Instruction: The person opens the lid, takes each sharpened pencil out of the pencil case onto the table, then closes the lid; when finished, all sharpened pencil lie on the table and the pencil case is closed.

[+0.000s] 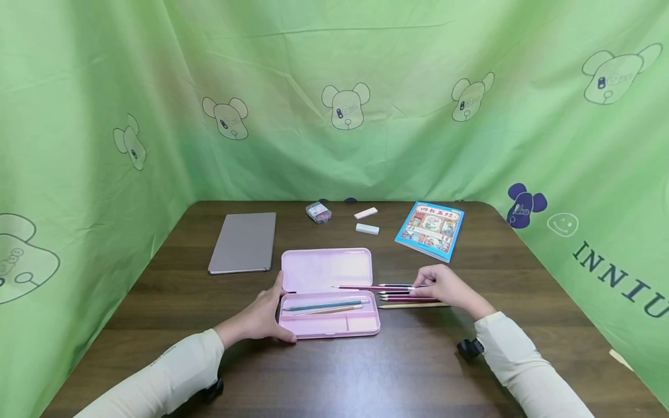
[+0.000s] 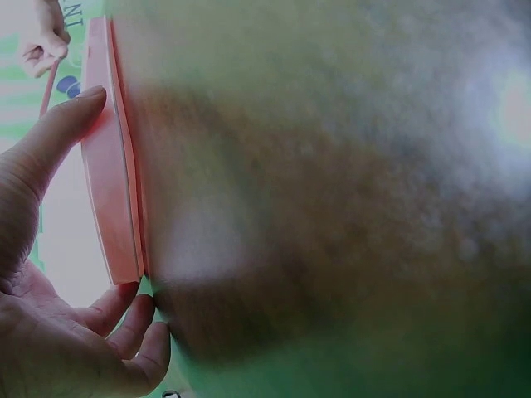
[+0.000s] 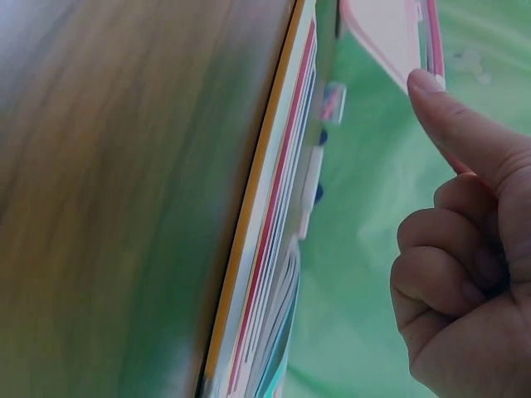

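1. While the open pink plastic pencil case (image 1: 329, 293) lies at the centre of the frame on the dark wooden table (image 1: 407, 360), the left hand (image 1: 261, 316) grips its left end.
2. Right of the case, the right hand (image 1: 444, 287) pinches a dark red pencil (image 1: 371, 288) from the row of pencils (image 1: 410, 299).
3. Toward the upper right lies a blue-covered book (image 1: 431, 229).

A pale pink pencil case (image 1: 326, 293) is lying on the dark brown wood-grain desk (image 1: 407, 360) beside red and yellow pencils (image 1: 405, 296), a grey notebook (image 1: 244, 242), a blue-bordered book (image 1: 431, 230), and a green bear-patterned curtain (image 1: 334, 98) is filling the upper frame.
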A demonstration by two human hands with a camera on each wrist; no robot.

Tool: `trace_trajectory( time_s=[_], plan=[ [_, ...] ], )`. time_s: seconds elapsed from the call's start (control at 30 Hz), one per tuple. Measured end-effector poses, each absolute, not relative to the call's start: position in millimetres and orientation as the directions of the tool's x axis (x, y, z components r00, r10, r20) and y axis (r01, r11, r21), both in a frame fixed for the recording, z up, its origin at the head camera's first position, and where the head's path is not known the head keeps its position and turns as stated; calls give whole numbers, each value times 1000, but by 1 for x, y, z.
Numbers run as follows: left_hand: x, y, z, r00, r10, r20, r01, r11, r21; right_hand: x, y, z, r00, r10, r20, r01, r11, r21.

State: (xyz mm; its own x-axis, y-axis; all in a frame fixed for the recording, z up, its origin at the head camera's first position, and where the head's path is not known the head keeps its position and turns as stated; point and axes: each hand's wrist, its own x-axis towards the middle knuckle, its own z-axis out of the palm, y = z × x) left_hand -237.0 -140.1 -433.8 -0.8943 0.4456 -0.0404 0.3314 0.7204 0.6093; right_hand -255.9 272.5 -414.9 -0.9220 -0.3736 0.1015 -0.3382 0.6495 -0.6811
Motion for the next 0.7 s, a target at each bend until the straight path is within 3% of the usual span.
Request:
trace_trajectory(
  time_s=[0.47,0.7],
  plan=[
    [-238,-140,-434,-889,457,-26,350,716,604,-232,331,-414,-924,-365,116,-337,630,-700],
    [-238,-140,-433,-892,450,-40,334,715,614,-223,354,-416,-922,-385,46,-306,650,-695]
  ],
)
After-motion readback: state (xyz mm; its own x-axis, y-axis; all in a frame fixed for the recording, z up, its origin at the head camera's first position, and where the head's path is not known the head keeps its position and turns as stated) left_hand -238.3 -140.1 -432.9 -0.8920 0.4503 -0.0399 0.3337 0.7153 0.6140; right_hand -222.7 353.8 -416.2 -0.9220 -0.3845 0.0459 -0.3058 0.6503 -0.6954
